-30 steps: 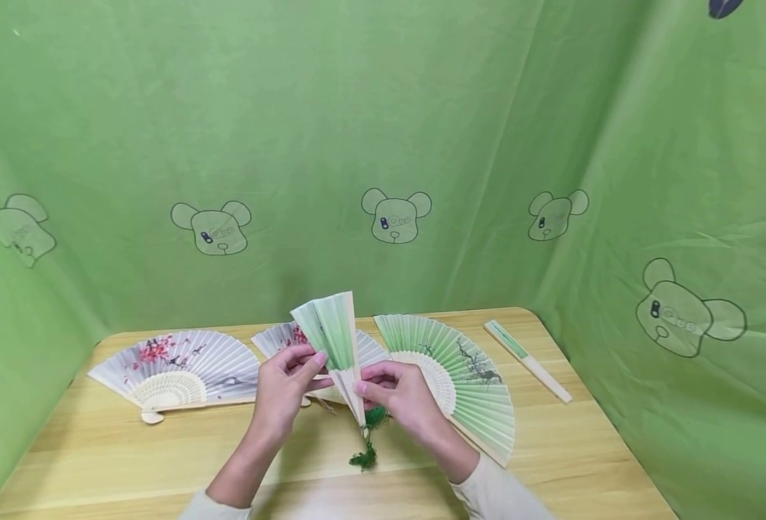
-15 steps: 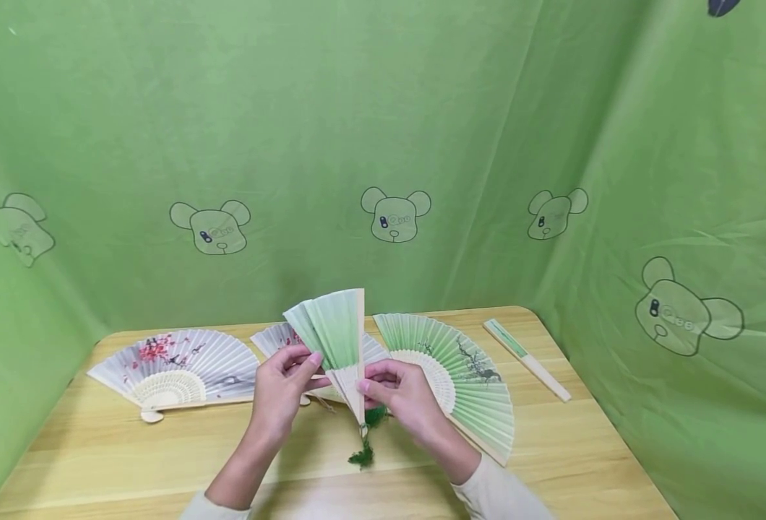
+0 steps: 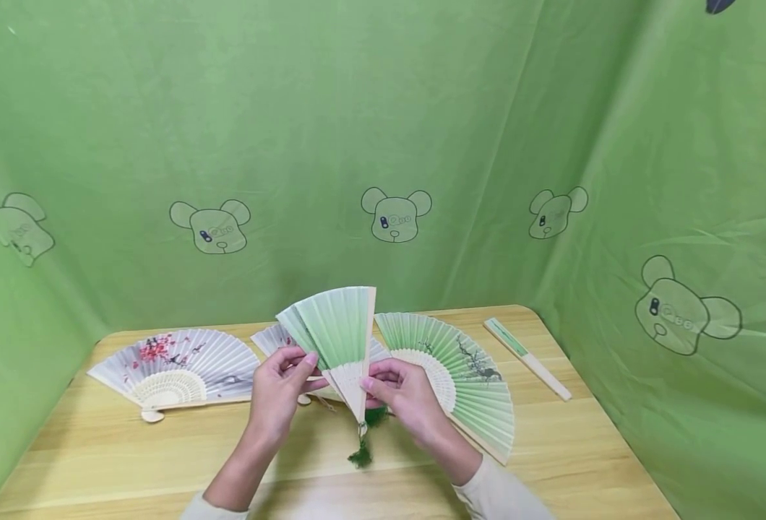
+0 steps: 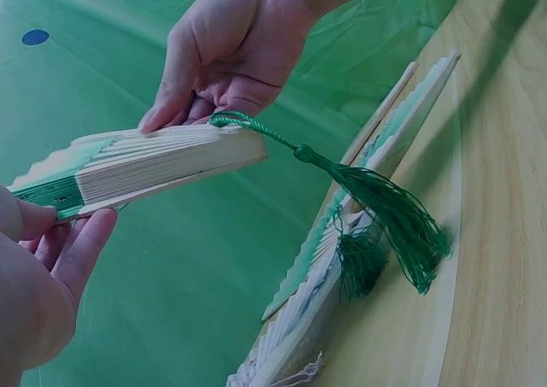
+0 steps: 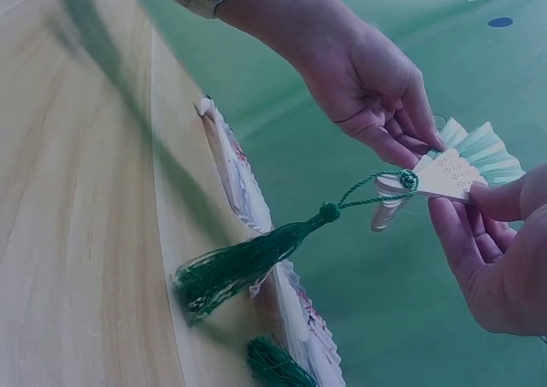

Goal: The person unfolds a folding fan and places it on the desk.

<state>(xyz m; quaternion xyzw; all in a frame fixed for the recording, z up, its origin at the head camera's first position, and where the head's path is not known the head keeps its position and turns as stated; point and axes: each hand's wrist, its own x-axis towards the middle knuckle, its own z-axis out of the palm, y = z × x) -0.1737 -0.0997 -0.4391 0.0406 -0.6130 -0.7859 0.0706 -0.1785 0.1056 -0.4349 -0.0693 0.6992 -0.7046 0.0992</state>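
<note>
A partly spread green folding fan (image 3: 337, 325) stands upright above the table, held between both hands. My left hand (image 3: 277, 390) pinches its left side between thumb and fingers. On the other side, my right hand (image 3: 404, 396) pinches the pale outer rib. From the fan's pivot hangs a dark green tassel (image 3: 360, 455), also plain in the left wrist view as a tassel (image 4: 389, 216) on a looped cord. In the right wrist view both hands grip the fan's pale ribs (image 5: 449, 175), and the pleats flare beyond them.
A grey fan with red blossoms (image 3: 188, 361) lies spread on the left of the wooden table (image 3: 129, 462). Behind my hands a similar grey fan (image 3: 269, 338) is partly hidden. At right lie a spread green fan (image 3: 480, 390) and a folded fan (image 3: 527, 359). Green cloth surrounds the table.
The held fan has spread wider, its right outer rib swinging to the right with my right hand. My left hand has shifted slightly left. The fans on the table have stayed put.
</note>
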